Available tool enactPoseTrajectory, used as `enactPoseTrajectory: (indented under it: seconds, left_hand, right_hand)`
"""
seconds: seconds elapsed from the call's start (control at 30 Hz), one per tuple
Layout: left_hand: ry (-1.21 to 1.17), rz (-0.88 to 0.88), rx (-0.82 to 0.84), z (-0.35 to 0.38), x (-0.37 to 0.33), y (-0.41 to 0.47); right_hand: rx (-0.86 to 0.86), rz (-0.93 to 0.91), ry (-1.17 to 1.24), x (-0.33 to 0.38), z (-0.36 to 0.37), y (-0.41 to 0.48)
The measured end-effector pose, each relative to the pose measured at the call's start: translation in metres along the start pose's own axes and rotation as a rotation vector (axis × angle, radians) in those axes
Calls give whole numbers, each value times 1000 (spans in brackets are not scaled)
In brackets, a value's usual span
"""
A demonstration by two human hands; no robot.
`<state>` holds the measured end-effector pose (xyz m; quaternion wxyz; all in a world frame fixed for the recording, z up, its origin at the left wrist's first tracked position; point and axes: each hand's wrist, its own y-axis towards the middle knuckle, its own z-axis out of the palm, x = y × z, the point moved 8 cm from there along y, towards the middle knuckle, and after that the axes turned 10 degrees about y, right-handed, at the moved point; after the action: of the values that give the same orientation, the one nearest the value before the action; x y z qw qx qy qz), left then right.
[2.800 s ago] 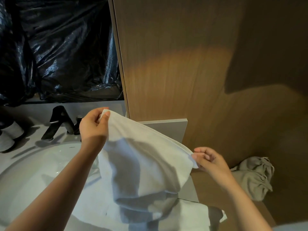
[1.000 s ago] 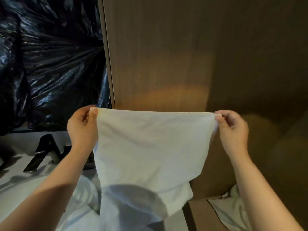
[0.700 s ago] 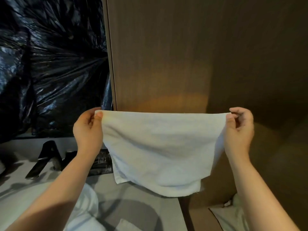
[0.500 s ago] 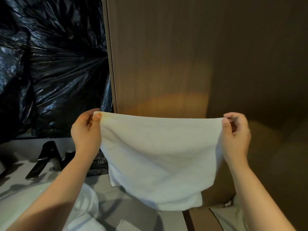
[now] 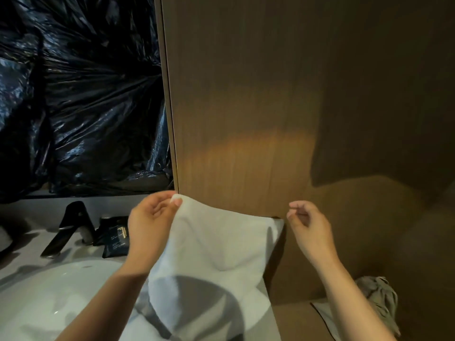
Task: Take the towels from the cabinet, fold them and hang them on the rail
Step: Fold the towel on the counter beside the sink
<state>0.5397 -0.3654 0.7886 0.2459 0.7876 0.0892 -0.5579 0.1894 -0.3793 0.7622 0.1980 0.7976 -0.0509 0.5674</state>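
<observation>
One towel [image 5: 216, 247] corner pinched, left hand [image 5: 150, 227] | right hand [image 5: 307, 227] free, beside edge

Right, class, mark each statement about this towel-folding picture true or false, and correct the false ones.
1. The left hand pinches a corner of the white towel. True.
2. The right hand grips the towel too. False: its loosely curled fingers hold nothing, beside the towel's drooping corner.
3. A black tap stands behind the white basin. True.
4. The towel hangs on a rail. False: no rail is in view; it hangs from the left hand.
</observation>
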Motion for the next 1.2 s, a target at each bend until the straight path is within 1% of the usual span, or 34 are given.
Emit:
enactPoseTrajectory:
  seconds: [0.1, 0.2, 0.27, 0.43, 0.6, 0.7, 0.77, 0.8, 0.87, 1.0, 1.2]
  left_hand:
    - [-37, -11, 100, 13, 5, -18]
    - [-37, -8, 185, 21, 6, -33]
    - [-32, 11, 231, 24, 4, -42]
    - [-103, -30, 283, 27, 2, -55]
    - [9, 82, 317, 25, -11, -66]
    - [141, 155, 298, 21, -13, -68]
    - [254, 191, 327, 20, -8, -72]
    - [279, 178, 352, 20, -1, -74]
    - [279, 124, 366, 18, 13, -80]
    - [226, 101, 294, 13, 22, -84]
    - [185, 241, 273, 22, 8, -90]
  right_hand:
    - [165, -17, 64, 18, 33, -22]
    - [272, -36, 139, 34, 60, -46]
    - [325, -32, 196, 41, 75, -58]
    - [426, -100, 164, 51, 100, -72]
    - [513, -156, 134, 51, 110, -80]
    - [505, -163, 121, 50, 109, -79]
    - [467, -174, 117, 49, 107, -79]
    - [442, -161, 126, 48, 105, -79]
    - [416, -127, 154, 47, 103, -80]
    - [531, -36, 216, 47, 111, -89]
    - [421, -121, 263, 58, 102, -81]
